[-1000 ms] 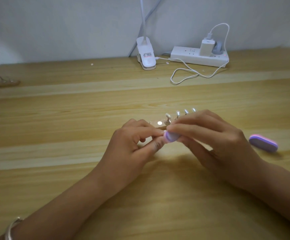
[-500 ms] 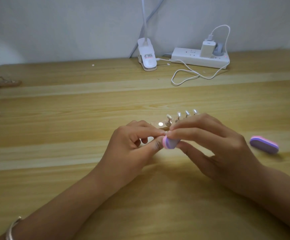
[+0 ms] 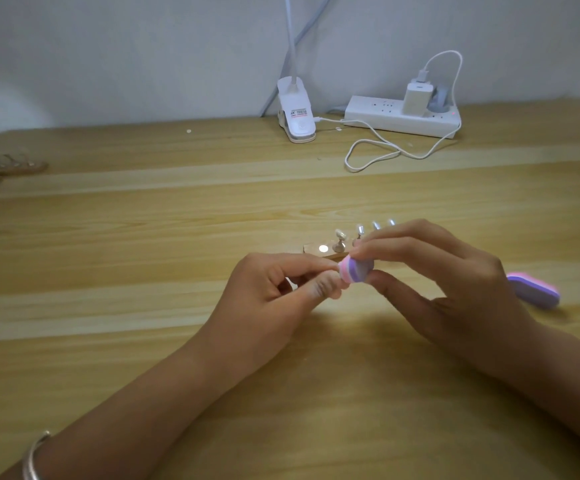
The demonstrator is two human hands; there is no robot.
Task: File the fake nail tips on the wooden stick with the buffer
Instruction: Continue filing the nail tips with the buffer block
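Two hands in view: what have they got?
— I see the right hand [image 3: 454,282] pinching the buffer [image 3: 459,270], the left hand [image 3: 267,296] pinched at its end, contents hidden. The wooden stick [image 3: 312,250] with nail tips [image 3: 339,233] sits just behind. The lamp clip [image 3: 297,114] label is too blurred to read

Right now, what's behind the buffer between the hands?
Behind the buffer, the wooden stick with four nail tips showing; the right hand covers its right end.

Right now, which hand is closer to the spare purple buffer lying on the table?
Right. The right hand, gripping a second buffer, sits just beside the spare buffer; the left hand lies farther away, past the right hand.
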